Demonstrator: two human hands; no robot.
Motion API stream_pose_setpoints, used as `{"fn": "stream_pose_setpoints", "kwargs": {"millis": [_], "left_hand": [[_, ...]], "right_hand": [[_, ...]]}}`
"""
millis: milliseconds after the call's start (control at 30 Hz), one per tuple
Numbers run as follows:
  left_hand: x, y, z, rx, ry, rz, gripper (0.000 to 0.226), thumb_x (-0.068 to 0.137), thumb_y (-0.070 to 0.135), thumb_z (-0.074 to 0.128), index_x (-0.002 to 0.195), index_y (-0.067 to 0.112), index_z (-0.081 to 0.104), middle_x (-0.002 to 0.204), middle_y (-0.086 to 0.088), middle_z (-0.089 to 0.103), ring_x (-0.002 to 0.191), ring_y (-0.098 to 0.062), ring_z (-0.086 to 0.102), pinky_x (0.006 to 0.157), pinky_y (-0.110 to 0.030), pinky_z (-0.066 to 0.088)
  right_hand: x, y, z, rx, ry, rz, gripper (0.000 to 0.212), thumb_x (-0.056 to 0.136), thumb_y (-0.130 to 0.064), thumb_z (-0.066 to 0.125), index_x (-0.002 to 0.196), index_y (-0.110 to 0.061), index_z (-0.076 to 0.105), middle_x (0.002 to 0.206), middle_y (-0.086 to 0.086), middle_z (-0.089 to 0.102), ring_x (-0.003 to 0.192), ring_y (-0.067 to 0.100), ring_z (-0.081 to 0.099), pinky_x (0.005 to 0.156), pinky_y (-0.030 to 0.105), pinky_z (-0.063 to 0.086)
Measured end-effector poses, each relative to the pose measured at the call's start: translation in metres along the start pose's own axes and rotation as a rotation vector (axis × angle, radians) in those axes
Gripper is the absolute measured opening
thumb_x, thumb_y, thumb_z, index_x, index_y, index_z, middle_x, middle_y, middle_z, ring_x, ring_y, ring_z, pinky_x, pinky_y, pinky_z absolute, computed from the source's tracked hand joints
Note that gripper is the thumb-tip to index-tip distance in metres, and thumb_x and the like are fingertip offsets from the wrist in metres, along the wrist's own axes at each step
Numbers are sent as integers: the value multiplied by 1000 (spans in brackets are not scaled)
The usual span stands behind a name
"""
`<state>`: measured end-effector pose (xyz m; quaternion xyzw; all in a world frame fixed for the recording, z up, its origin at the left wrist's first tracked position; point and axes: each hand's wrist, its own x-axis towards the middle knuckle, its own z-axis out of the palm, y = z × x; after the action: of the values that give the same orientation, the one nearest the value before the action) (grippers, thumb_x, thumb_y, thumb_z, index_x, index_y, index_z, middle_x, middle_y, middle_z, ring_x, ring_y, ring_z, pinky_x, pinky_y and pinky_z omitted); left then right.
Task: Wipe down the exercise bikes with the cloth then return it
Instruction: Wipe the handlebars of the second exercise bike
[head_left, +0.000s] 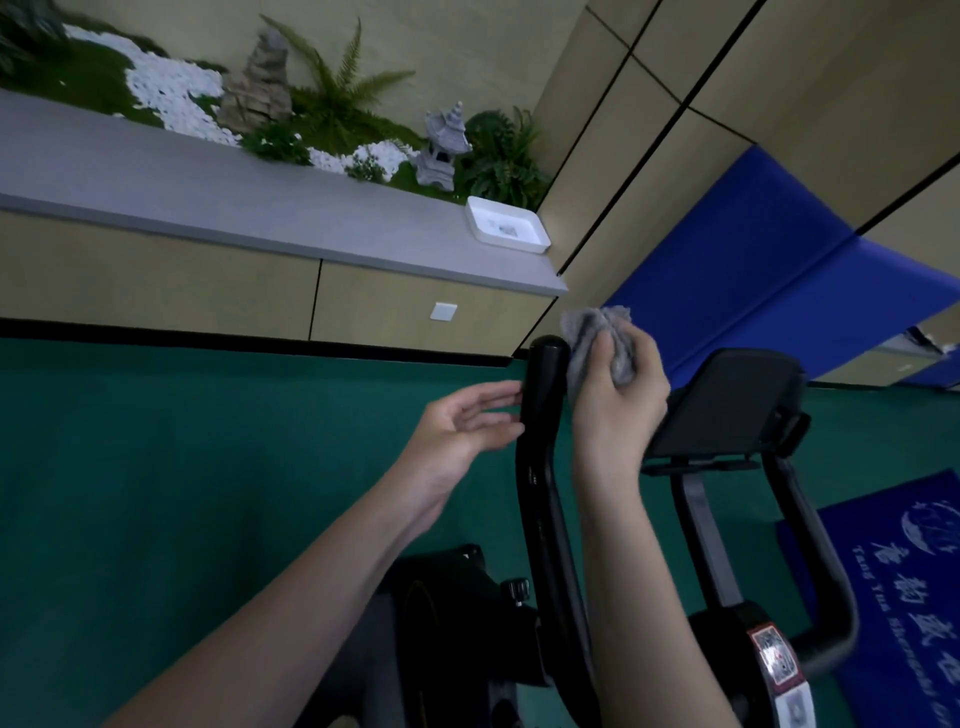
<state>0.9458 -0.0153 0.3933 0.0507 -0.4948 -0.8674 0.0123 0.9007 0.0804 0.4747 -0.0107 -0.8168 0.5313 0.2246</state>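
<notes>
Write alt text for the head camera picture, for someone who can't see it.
The right hand grips a grey cloth beside the top of a black exercise bike handlebar, while the open left hand is at its other side.

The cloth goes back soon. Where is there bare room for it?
The grey ledge is bare along its front, left of the white tray. Behind it, ferns, pebbles and a stone lantern stand crowded. The handlebar is crowded: left hand beside it, right hand holding the cloth by it.
</notes>
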Motion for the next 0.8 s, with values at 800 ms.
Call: {"fn": "stream_pose_setpoints", "kwargs": {"millis": [800], "left_hand": [[-1,7,0,6,2,2,33,82,1,67,109,20,67,112,3,70,102,-14,66,76,-17,50]], "right_hand": [[-28,29,-29,-108,-362,326,17,95,-19,49,99,-21,65,97,0,70,96,19,64,86,37,50]]}}
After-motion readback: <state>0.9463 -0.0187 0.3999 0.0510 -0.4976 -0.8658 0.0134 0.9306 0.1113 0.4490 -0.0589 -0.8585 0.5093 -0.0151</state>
